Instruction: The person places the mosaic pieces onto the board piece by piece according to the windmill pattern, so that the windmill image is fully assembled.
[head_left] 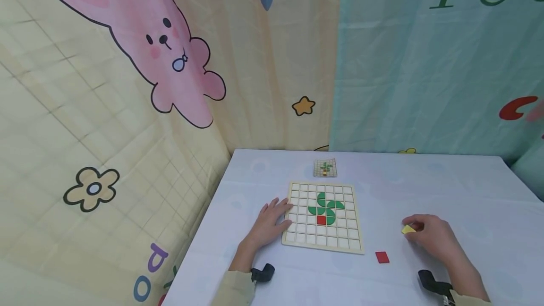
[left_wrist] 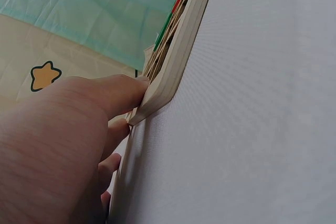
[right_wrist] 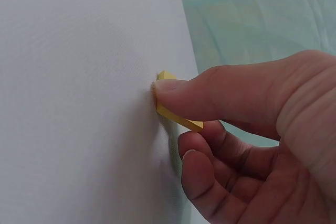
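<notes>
A square wooden grid board [head_left: 297, 238] lies on the white table, with several green rounded tiles [head_left: 321, 199] forming a pinwheel and one red square tile [head_left: 321, 220] below its centre. My left hand [head_left: 269, 223] rests at the board's left edge, fingers extended, and in the left wrist view the thumb touches the wooden rim [left_wrist: 178, 51]. To the right of the board, my right hand [head_left: 434, 237] pinches a small yellow tile [head_left: 408, 229]. In the right wrist view the thumb lies over the yellow tile [right_wrist: 181, 119] close to the tablecloth, the other fingers curled behind.
A loose red tile [head_left: 382, 257] lies on the table [head_left: 459, 188] between the board and my right hand. Behind the board is a small pattern card [head_left: 325, 168] showing a similar green figure. Printed curtains [head_left: 272, 60] hang behind and to the left of the table.
</notes>
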`<action>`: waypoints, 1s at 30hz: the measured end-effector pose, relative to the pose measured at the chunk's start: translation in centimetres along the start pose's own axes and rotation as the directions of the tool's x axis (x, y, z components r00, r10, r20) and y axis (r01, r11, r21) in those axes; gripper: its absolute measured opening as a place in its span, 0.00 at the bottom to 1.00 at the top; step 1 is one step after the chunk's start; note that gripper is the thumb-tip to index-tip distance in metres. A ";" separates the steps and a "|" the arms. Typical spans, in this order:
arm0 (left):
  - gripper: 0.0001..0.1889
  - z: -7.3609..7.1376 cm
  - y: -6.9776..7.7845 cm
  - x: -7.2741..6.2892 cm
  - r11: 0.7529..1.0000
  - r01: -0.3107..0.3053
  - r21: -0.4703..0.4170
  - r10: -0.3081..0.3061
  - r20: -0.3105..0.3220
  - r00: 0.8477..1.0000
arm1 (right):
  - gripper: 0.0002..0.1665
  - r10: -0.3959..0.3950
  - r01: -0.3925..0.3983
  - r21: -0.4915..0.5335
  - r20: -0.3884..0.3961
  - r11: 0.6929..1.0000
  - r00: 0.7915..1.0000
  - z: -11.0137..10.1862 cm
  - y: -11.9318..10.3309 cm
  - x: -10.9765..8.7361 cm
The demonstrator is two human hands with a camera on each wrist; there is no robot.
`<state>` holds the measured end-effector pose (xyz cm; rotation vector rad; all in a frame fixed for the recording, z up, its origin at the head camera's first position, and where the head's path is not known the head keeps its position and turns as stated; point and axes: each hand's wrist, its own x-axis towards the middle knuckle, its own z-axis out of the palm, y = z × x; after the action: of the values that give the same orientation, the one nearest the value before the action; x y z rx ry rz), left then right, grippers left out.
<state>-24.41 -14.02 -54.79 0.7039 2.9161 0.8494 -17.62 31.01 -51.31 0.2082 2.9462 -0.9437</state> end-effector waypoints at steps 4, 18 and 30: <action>0.27 0.1 0.0 -0.1 1.000 0.000 -0.004 0.000 0.004 1.000 | 0.17 -0.005 0.005 -0.007 -0.001 1.000 1.000 0.2 -0.1 0.0; 0.28 -0.2 0.2 -0.2 1.000 0.003 -0.005 -0.003 0.008 1.000 | 0.13 -0.020 0.019 -0.007 -0.047 1.000 0.999 0.3 -0.6 -0.1; 0.28 -0.3 0.3 -0.1 1.000 0.014 0.012 -0.015 0.019 1.000 | 0.13 -0.021 0.022 0.017 -0.051 1.000 0.998 0.3 -1.0 -0.2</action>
<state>-24.27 -13.95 -54.41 0.6870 2.9077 0.8206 -17.55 29.98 -50.95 0.2045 2.9930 -0.9817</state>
